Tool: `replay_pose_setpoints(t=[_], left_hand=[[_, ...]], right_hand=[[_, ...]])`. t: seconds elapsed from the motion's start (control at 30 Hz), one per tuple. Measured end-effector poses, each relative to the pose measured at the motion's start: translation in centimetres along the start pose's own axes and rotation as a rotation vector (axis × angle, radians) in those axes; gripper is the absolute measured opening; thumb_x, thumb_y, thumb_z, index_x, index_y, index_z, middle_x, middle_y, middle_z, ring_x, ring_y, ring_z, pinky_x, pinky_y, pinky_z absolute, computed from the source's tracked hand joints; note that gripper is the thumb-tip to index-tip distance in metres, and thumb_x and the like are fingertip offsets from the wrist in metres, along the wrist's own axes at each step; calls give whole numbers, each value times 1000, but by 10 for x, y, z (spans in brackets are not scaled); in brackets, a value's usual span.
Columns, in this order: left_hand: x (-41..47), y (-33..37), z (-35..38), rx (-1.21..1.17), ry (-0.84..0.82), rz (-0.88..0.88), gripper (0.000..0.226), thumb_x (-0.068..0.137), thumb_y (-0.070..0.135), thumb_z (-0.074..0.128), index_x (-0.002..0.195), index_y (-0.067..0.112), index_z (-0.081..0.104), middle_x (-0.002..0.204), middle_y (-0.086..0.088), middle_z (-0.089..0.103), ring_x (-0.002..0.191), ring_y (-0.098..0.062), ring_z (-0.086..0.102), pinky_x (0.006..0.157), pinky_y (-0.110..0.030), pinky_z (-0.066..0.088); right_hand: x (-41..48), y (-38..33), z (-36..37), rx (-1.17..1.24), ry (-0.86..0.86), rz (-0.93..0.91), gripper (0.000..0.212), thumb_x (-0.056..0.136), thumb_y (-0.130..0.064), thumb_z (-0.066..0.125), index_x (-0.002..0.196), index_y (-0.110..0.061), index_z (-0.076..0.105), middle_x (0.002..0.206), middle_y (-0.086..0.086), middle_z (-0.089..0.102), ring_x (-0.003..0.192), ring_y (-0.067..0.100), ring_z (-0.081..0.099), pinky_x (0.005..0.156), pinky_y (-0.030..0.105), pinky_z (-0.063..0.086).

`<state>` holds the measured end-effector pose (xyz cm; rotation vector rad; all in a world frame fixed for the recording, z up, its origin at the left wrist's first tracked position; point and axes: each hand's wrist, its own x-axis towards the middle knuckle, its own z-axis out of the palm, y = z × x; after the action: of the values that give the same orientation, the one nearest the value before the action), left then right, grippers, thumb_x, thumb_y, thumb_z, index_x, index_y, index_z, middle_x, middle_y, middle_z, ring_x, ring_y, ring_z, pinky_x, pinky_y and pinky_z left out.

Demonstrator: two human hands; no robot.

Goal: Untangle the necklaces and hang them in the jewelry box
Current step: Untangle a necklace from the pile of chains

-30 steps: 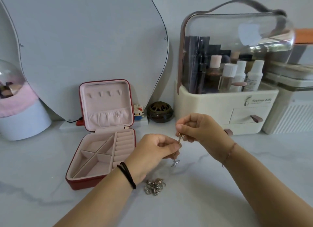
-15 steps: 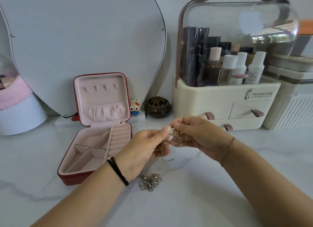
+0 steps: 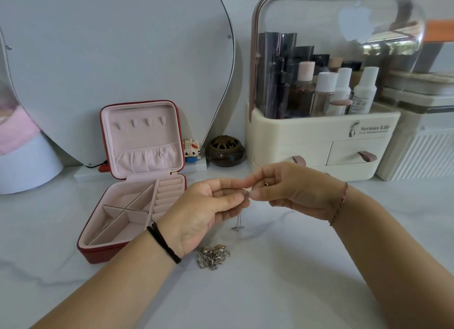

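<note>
At table centre, left hand (image 3: pixel 208 206) and right hand (image 3: pixel 292 188) pinch one necklace (image 3: pixel 239 220); tugging could tighten the tangled heap (image 3: pixel 213 257) at six o'clock.

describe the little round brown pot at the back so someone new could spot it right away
Start at the big cream cosmetics organizer on the right. Just left of its base stands the small brown pot, squat and round. Its pierced, openwork lid sets it apart from the toy block figure beside it.
</note>
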<state>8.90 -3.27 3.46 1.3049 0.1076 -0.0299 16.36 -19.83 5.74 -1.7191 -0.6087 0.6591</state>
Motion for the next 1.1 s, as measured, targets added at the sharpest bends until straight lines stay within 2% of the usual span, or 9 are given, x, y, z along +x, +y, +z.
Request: replay_pose_setpoints(t=[0.13, 0.27, 0.3, 0.37, 0.47, 0.57, 0.7, 0.83, 1.1], left_hand=[[2, -1, -1, 32, 42, 17, 18, 77, 1, 64, 93, 6, 66, 71, -4, 69, 66, -12, 66, 78, -26, 54], [2, -5, 0, 73, 18, 6, 13, 75, 8, 66, 87, 4, 69, 67, -5, 68, 62, -12, 65, 69, -21, 55], [2, -5, 0, 76, 8, 5, 14, 73, 10, 66, 85, 5, 70, 69, -7, 70, 64, -13, 66, 70, -22, 55], [2, -6, -2, 76, -7, 9, 18, 70, 14, 65, 86, 6, 70, 78, -9, 73, 73, -16, 69, 77, -26, 55], [3, -5, -2, 75, -5, 17, 14, 77, 14, 63, 87, 7, 70, 88, -10, 73, 83, -18, 69, 85, -32, 53], [7, -3, -1, -19, 50, 12, 14, 90, 11, 53, 84, 8, 65, 82, -7, 71, 83, -18, 65, 84, -33, 52], [7, 4, 0, -192, 58, -14, 20, 90, 16, 43, 72, 13, 53, 79, -5, 68, 84, -19, 62, 83, -34, 47], [6, 6, 0, -276, 34, 44, 15, 78, 20, 51, 65, 14, 48, 79, -8, 67, 86, -21, 62, 94, -38, 44], [9, 8, -5, -457, 51, 174, 15, 73, 21, 58, 64, 13, 48, 69, -10, 66, 83, -22, 66, 94, -39, 48]], right_hand=[[0, 2, 1, -157, 72, -37, 9, 82, -12, 70, 91, -10, 73, 70, -4, 60, 62, 1, 49, 63, 16, 42], [-1, 0, 0, -84, 150, -91, 8, 81, -18, 71, 84, -11, 73, 83, 4, 58, 71, 9, 47, 63, 16, 44], [-1, 0, 0, -60, 157, -96, 11, 80, -19, 71, 83, -8, 72, 84, 7, 55, 70, 12, 45, 61, 15, 43], [-2, -2, 0, 0, 136, -103, 13, 82, -17, 67, 81, -4, 68, 74, 5, 52, 63, 10, 41, 56, 15, 39], [-2, -4, 2, 60, 106, -84, 11, 86, -11, 63, 77, -5, 62, 65, 1, 51, 58, 7, 39, 53, 14, 36], [-2, -4, 1, 75, 96, -49, 17, 89, -10, 59, 72, -6, 59, 65, 2, 50, 56, 7, 38, 49, 14, 35], [-2, -2, -2, 130, 106, -16, 23, 96, -14, 50, 78, -5, 60, 64, 2, 43, 53, 6, 33, 48, 15, 28], [0, 0, -4, 152, 154, -36, 25, 97, -18, 49, 80, -4, 62, 64, 1, 45, 52, 6, 34, 47, 15, 30], [3, 2, -6, 217, 187, -64, 23, 94, -19, 53, 82, -5, 68, 68, 2, 46, 54, 6, 36, 45, 15, 33]])
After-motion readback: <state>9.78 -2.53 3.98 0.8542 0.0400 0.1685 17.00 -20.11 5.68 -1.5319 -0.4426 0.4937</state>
